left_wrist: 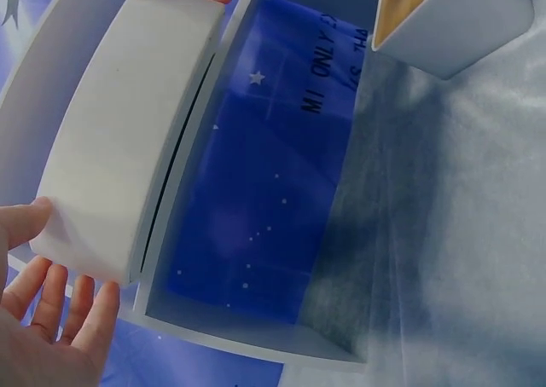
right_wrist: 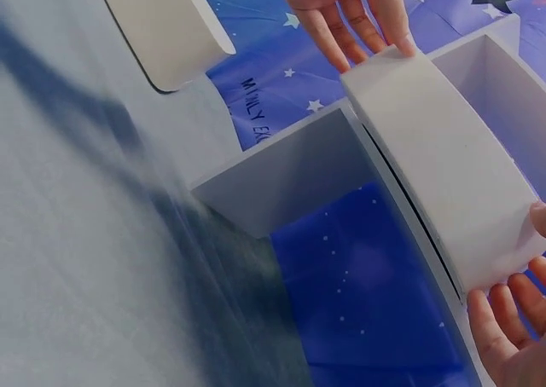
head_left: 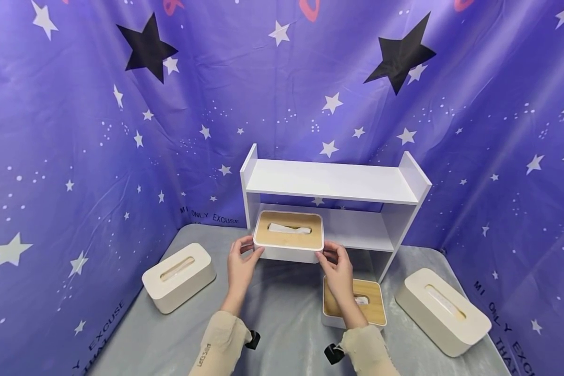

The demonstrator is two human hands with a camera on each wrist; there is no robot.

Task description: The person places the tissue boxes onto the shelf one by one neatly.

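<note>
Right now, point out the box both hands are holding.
The wood-topped box at the shelf unit's left end; the other wood-topped box and two all-cream boxes rest on the grey cloth.

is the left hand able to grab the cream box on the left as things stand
Probably not right now: the left hand is helping hold the wood-topped box at the shelf. Otherwise the way to the cream box looks free, with nothing seen between.
</note>
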